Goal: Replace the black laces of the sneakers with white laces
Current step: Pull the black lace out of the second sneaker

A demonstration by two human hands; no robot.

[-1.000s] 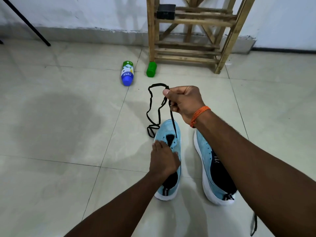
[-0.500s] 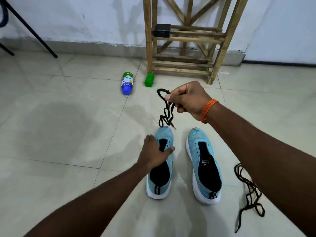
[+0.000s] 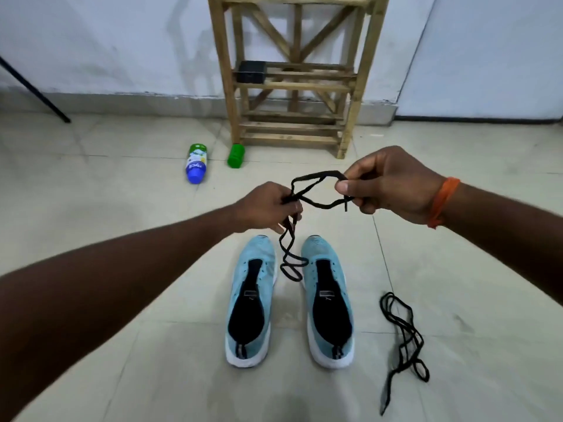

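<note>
Lying bottle [image 3: 196,166], white lettering on its blue band, possibly "nycil"

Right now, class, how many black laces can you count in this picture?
2. One black lace is held between the left hand and the right hand above the sneakers; the other lace lies on the floor, right of the right sneaker. None seems hidden.
</note>
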